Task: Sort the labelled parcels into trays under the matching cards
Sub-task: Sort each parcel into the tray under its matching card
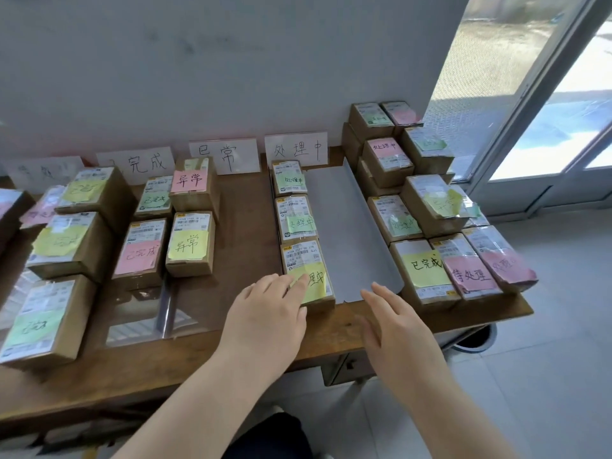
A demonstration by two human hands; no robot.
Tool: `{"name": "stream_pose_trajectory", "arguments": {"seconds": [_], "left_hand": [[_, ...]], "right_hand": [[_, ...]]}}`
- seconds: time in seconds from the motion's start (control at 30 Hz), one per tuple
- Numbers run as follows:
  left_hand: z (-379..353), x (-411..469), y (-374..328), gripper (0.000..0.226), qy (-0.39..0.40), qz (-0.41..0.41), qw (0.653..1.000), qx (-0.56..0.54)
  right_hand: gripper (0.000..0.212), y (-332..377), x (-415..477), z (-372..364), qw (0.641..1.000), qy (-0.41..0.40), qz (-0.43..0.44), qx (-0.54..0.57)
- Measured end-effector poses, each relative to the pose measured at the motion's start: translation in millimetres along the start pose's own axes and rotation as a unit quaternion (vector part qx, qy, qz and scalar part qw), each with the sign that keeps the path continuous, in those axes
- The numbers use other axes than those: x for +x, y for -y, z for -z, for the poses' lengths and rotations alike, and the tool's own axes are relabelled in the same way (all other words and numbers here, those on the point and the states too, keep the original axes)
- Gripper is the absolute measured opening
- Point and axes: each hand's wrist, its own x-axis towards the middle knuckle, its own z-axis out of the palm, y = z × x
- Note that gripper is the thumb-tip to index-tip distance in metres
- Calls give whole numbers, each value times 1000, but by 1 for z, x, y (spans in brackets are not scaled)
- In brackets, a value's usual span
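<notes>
Left hand point(265, 313) flat, fingers straight, tips resting on the yellow note of the nearest parcel point(309, 276) — nothing gripped. Right hand point(397, 321) spread and relaxed, holding nothing, over the front edge of the wooden table point(149, 366), just at the near end of the grey tray point(344, 233); can't tell if it touches the wood. That parcel lies in the tray's near left corner, with two more parcels point(295, 218) in a row behind it along the tray's left side, up to the white card point(295, 149) leaning on the wall. Right of the tray is a stacked pile of parcels point(427, 200) with pink, yellow and green notes, reaching the table's right edge. Left of the tray — bare brown wood, then groups of parcels point(190, 241) below three other cards point(224, 155), with a clear tray point(145, 323) near the front. Drawer point(347, 364) under the tabletop. White wall point(198, 61) behind, sunlit glass door point(530, 111) far right, pale tiled floor point(546, 359).
</notes>
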Motion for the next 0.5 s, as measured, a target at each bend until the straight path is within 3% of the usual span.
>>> {"name": "stream_pose_trajectory", "arguments": {"seconds": [0.13, 0.5], "left_hand": [[-4, 11, -5, 51, -28, -6, 1000, -1], [-23, 75, 9, 49, -5, -28, 1000, -6]], "right_hand": [[43, -8, 0, 8, 1000, 1, -4, -3], [43, -33, 55, 9, 997, 40, -69, 7]]}}
